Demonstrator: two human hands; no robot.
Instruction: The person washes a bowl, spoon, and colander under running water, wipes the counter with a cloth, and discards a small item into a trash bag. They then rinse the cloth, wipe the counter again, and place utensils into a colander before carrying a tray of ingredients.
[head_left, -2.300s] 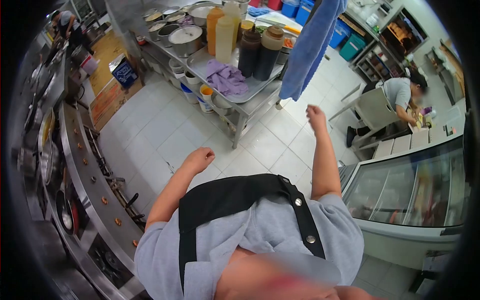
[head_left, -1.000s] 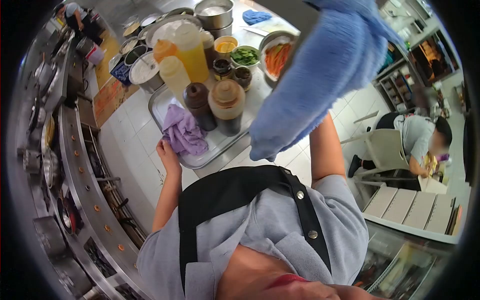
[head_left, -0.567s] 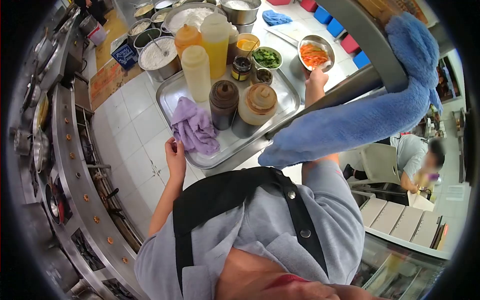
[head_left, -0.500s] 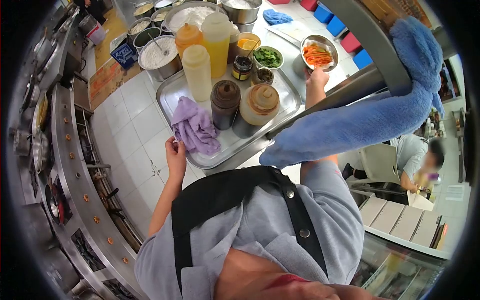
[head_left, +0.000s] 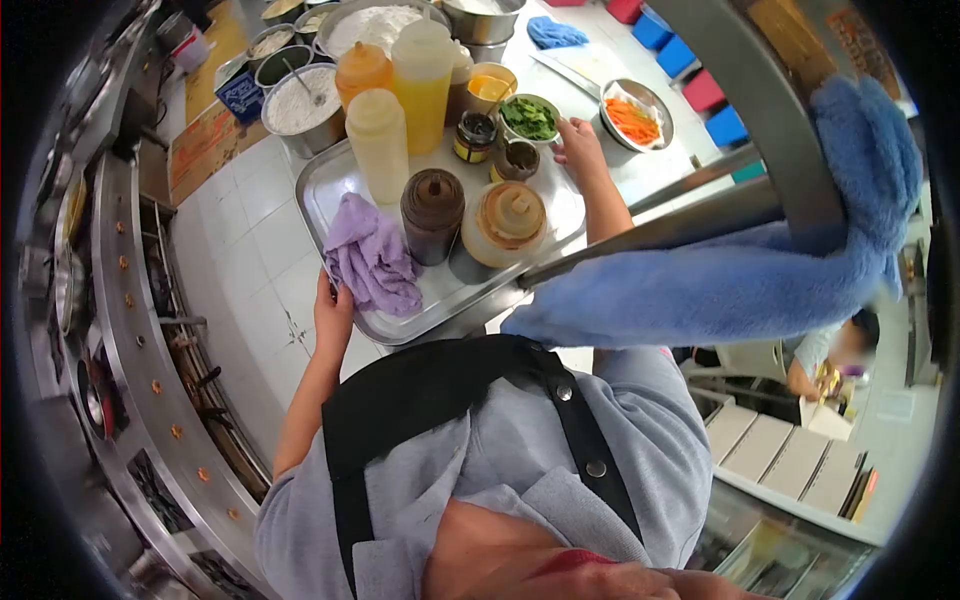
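Note:
A metal tray point(head_left: 312, 190) carries squeeze bottles, small bowls and a crumpled purple cloth point(head_left: 375, 255). At its near left edge, my left hand point(head_left: 334, 312) grips the rim beside that cloth. On the far right side, my right hand point(head_left: 583, 153) holds nothing, its thumb and fingers apart, fingertips right by the bowl of green leaves point(head_left: 530, 118). A metal bowl of orange strips point(head_left: 632, 122) rests on the counter to the right of it. Nearest me on the tray are a dark brown squeeze bottle point(head_left: 432, 215) and a wider, brown-topped bottle point(head_left: 505, 220).
A metal post and rail point(head_left: 650, 225), draped with a blue towel point(head_left: 690, 295), cross on my right. Pots of white powder point(head_left: 300, 105) stand beyond the tray. A stove point(head_left: 150, 390) runs along the left. Another person point(head_left: 812, 365) sits at far right.
My right hand has let go of the bowl of orange strips, which now rests on the counter, and has moved left to the bowl of leaves. My left hand stays at the tray's edge.

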